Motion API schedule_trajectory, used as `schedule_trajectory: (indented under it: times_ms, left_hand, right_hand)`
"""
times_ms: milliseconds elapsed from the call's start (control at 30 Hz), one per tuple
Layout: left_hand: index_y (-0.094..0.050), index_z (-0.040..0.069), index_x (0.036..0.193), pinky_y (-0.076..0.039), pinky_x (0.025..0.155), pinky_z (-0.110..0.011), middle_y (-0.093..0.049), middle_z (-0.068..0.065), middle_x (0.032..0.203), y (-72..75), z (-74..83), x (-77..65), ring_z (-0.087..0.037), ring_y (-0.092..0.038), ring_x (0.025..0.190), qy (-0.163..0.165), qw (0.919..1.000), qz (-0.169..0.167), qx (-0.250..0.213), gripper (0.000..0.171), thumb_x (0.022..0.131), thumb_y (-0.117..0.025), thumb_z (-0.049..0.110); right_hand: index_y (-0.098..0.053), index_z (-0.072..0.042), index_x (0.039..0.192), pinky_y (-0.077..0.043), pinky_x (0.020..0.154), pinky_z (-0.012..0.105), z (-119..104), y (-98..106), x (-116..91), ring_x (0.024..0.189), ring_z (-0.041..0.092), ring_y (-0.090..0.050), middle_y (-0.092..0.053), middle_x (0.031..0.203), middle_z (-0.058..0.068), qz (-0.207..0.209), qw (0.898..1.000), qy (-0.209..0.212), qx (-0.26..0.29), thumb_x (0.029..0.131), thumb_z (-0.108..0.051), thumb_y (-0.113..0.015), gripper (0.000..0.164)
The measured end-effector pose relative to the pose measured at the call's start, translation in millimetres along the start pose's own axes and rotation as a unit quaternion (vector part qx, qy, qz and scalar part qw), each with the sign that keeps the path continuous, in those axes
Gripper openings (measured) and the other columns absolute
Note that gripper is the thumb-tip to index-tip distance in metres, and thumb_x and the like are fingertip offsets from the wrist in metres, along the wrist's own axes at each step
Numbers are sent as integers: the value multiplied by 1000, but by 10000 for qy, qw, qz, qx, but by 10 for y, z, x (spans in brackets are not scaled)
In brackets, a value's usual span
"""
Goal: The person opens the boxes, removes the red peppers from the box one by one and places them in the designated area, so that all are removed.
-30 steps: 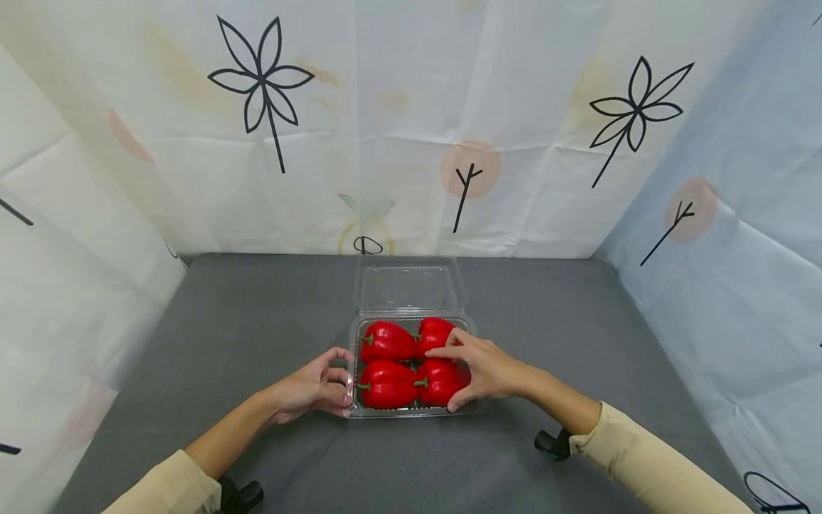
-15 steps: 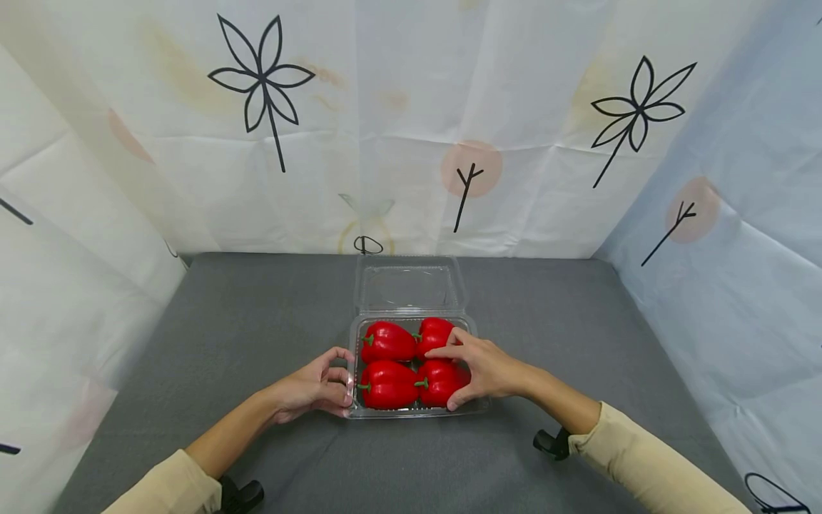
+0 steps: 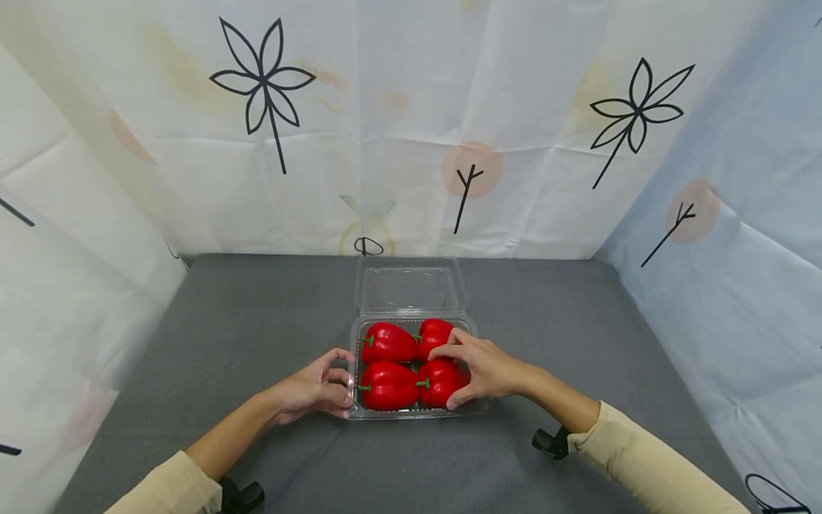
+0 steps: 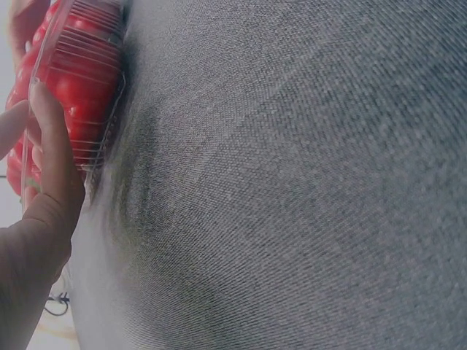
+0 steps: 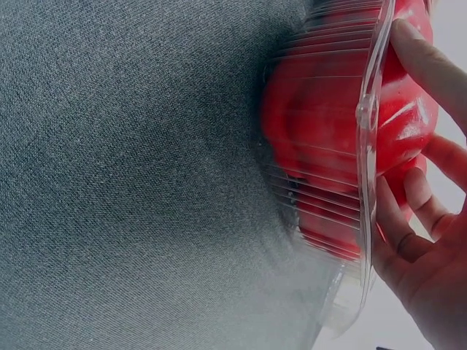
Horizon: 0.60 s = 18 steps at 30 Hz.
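A clear plastic clamshell container (image 3: 417, 415) sits on the grey cloth, its see-through lid (image 3: 411, 287) folded back behind it. Several red bell peppers with green stems lie inside in two rows. My left hand (image 3: 316, 389) pinches the container's left rim between thumb and fingers; the left wrist view shows the thumb and fingers at that rim (image 4: 28, 157). On the other side, my right hand (image 3: 493, 368) has its fingers and thumb curled round the front right bell pepper (image 3: 439, 387). Up close, that bell pepper (image 5: 405, 120) rises above the rim, with fingertips touching it.
A grey cloth (image 3: 276, 307) covers the table. White fabric (image 3: 398, 128) printed with black flower outlines hangs behind, and similar sheets stand at both sides. Black straps (image 3: 552, 444) are worn at the wrists.
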<state>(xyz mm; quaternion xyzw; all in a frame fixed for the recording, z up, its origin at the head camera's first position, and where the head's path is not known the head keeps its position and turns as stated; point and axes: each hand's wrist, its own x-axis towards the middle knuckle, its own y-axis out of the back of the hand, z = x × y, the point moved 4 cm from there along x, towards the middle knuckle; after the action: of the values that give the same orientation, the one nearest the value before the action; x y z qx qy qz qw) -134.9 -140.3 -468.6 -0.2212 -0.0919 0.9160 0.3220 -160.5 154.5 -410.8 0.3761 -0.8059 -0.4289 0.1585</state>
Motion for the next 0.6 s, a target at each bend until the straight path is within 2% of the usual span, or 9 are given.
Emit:
schedule_trajectory:
  times_ms: [333,600]
  left_hand:
    - [-29,4,130,-60,78,-43,-55,-8,95,-15,-6,-3,-20,-65,77,23,9999,80,74,56,89,-66,-3]
    - [-28,3,131,-60,79,-43,-56,-8,95,-21,15,-11,-20,-65,77,45,9999,126,104,58,89,-66,-4]
  right_hand:
    - [-61,-17,130,-46,74,27,76,-16,-36,95,12,-49,-46,108,-6,48,9997,218,-26,74,-37,-87,65]
    - [-59,-14,132,-50,76,30,93,11,-42,99,15,-50,-47,109,-5,65,9993,288,244,76,-36,-86,66]
